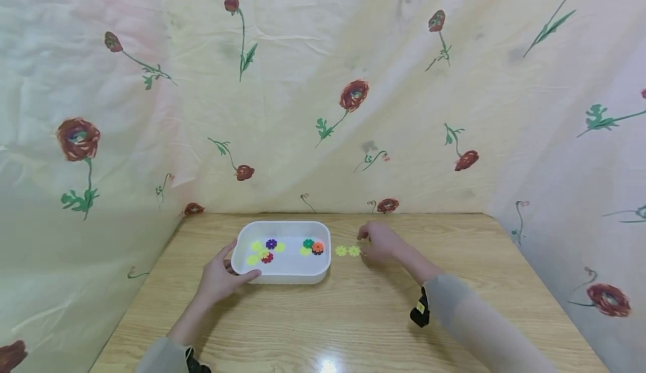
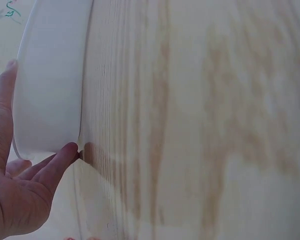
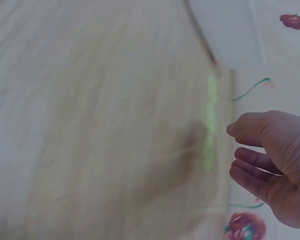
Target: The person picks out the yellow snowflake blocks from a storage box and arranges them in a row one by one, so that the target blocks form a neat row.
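Observation:
A white plastic tray sits on the table, and my left hand grips its left end, thumb over the near rim and fingers along the end wall. In the left wrist view the tray's side lies between thumb and fingers. Inside are several flower-shaped plastic discs: yellow, a purple disc, a red disc, a green disc, an orange disc and a dark one. Two yellow discs lie side by side right of the tray. Beside them hovers my right hand, fingers loosely bent, holding nothing visible.
The wood-grained table runs back to a hanging cloth printed with red flowers, which also encloses both sides. A black strap is around the right wrist; another strap shows at the left.

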`<state>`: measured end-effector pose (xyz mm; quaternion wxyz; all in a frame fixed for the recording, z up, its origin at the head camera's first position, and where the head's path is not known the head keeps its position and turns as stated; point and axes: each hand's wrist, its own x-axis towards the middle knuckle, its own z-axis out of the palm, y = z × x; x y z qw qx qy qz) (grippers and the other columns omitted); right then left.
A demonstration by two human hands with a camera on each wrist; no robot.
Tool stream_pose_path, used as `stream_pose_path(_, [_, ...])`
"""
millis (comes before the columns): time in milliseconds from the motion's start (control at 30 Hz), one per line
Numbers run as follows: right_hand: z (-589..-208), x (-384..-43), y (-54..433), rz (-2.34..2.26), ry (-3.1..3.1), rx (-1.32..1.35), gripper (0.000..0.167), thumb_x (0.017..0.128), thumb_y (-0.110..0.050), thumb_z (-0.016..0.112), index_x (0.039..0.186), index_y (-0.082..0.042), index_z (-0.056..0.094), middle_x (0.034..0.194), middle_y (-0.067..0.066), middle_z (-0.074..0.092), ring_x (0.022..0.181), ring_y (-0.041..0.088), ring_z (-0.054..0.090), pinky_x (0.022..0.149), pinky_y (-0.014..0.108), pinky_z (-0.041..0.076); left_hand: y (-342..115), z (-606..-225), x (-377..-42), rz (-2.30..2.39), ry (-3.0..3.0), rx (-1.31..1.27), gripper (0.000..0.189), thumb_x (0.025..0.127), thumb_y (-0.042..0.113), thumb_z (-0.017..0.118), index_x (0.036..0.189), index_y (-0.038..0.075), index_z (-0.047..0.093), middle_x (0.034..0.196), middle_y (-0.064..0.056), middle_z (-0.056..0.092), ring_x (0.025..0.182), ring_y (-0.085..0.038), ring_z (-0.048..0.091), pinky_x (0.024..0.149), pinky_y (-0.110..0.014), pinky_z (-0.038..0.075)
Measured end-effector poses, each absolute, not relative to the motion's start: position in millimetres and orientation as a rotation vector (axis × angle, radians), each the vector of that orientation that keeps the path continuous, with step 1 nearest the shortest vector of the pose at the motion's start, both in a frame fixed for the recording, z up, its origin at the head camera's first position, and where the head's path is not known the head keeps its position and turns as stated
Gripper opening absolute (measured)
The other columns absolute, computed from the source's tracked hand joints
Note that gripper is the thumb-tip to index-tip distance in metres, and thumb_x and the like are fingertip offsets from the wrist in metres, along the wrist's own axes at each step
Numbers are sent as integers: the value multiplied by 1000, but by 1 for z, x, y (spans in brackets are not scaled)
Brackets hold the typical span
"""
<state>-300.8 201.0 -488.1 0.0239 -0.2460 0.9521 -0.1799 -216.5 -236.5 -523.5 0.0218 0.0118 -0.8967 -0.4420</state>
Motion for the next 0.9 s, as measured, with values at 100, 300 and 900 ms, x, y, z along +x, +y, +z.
stream_pose_path(100, [-475,-306,191,-562,2962,-816,20,90,-7,77,109,-1,77,106,16,77,96,29,72,87,45,63,-236,-524,-217,-1375,-2776,44,118,76,49,96,165,4,34,123,-27,74,101,-24,72,69,-21,54])
stream_pose_path(300, [-453,-314,166,-536,2993,-894,19,93,-8,77,110,0,77,105,14,77,94,27,73,84,40,63,-234,-525,-218,-1378,-2767,51,118,76,49,96,165,4,34,127,-29,73,104,-26,73,70,-20,55])
stream_pose_path(900, [-446,-320,84,-545,2826,-1036,20,95,-8,78,114,-4,78,110,7,77,99,19,69,89,34,61,-230,-526,-219,-1358,-2737,42,117,76,49,96,165,4,35,132,-30,71,110,-30,75,83,-29,63])
